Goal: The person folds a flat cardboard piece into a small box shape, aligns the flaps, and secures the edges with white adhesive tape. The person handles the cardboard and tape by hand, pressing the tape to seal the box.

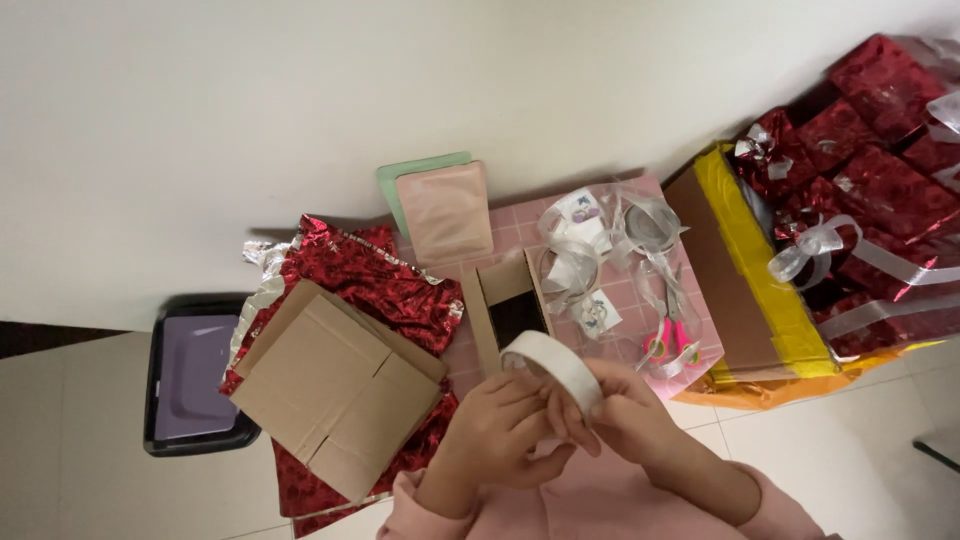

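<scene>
Bright, even light, sharp, soft shadows throughout.

White round tape roll (556, 367); glossy red patterned wrapping foil (372, 275) (silver underside); plain brown flattened cardboard box (335, 385); pink-handled scissors (672, 342); pink checked surface (520, 232).

One roll of tape (553, 371), one pair of scissors (672, 340), two flat cardboard boxes (335, 392), one bin (193, 374), two hands (505, 430).
</scene>
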